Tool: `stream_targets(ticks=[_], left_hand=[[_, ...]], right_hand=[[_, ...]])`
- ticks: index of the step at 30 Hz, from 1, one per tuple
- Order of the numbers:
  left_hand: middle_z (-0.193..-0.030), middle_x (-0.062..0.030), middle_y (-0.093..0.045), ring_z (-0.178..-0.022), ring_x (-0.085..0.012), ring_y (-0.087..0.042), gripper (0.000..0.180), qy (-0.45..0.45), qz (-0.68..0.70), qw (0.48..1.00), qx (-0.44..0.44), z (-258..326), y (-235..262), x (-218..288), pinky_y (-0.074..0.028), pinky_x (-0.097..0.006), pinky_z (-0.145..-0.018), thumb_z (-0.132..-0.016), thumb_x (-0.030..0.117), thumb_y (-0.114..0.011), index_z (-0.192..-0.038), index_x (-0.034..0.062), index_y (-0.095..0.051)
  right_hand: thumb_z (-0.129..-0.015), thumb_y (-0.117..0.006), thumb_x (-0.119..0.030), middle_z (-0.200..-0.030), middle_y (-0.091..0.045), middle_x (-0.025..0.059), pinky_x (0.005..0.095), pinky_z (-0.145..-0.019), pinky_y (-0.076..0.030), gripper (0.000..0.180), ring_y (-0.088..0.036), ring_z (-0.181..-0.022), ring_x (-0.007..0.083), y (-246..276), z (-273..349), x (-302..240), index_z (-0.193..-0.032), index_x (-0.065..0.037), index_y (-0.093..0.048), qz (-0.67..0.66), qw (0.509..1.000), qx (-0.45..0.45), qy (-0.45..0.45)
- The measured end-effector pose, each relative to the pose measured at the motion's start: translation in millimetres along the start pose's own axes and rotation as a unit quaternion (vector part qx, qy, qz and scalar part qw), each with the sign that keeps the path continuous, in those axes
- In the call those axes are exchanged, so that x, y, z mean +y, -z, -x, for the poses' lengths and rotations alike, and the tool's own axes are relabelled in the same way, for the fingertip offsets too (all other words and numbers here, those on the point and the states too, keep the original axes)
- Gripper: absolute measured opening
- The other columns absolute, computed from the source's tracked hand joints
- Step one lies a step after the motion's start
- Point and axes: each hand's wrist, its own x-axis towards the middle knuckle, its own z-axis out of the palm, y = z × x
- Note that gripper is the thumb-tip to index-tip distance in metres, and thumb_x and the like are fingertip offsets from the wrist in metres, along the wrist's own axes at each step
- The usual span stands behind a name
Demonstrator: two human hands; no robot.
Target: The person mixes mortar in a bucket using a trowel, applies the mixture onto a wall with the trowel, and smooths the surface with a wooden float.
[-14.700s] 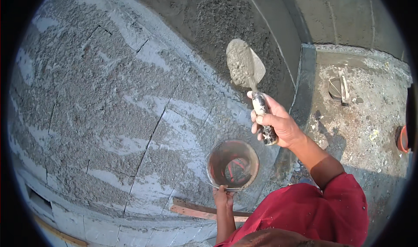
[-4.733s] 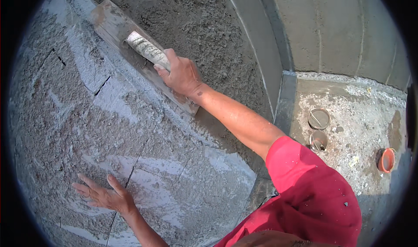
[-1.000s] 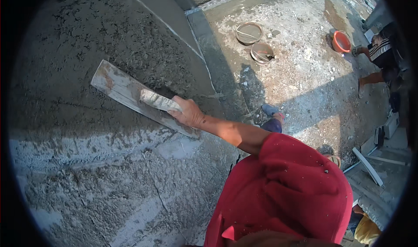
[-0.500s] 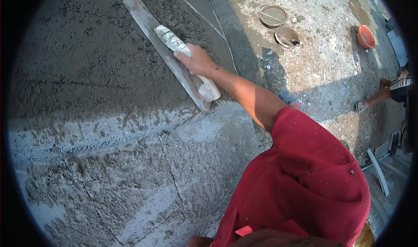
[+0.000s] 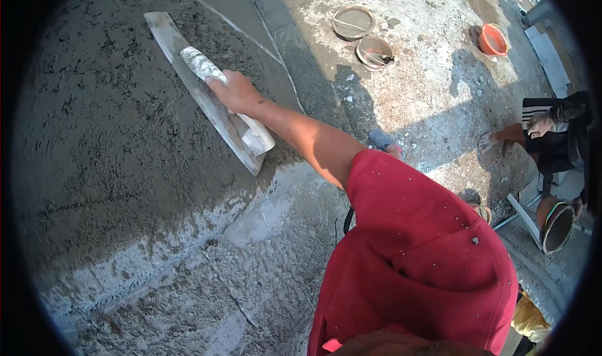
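One arm reaches out from the red sleeve, nearly straight, to the plastered wall (image 5: pixel 113 168). Its right hand (image 5: pixel 235 92) is clenched round the mortar-caked handle of a long plastering float (image 5: pixel 207 99) — flat blade pressed slantwise against wet grey render, high on the wall. No left hand shows.

1. My right hand (image 5: pixel 235 92): fingers curled shut around a handle, knuckles up, thumb side toward the upper left.
2. My right wrist: straight, in line with the forearm.
3. My right forearm: bare, stretched out up and to the left, elbow nearly straight.
4. My right upper arm and shoulder: covered by a red sleeve.
5. My left hand: out of sight.
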Motion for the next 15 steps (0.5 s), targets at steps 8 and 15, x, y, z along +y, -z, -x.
stream_targets(ticks=[8,15], left_hand=[[-0.171,-0.0309,-0.007,-0.158,-0.0490,-0.006,0.089,0.014,-0.060,0.998,0.018,2.4,25.7,17.0,-0.011,-0.067,-0.124,-0.104,0.065,-0.038,-0.163,-0.0007,-0.031],[-0.171,-0.0316,-0.007,-0.158,-0.0497,-0.007,0.089,-0.010,-0.071,0.997,0.010,-8.2,0.9,38.4,-0.011,-0.067,-0.124,-0.103,0.065,-0.038,-0.163,-0.0011,-0.030]], right_hand=[[-0.100,-0.064,-0.042,-0.087,-0.070,0.0300,0.0560,-0.080,-0.054,0.045,-0.070,-0.088,0.0514,-14.4,106.8,-48.9,-0.103,0.003,-0.061,-0.017,0.993,-0.053,0.104],[-0.100,-0.063,-0.048,-0.086,-0.073,0.0263,0.0537,-0.076,-0.056,0.053,-0.072,-0.081,0.0485,-3.3,-116.5,-74.5,-0.109,0.005,-0.063,0.093,0.981,0.069,0.158]])
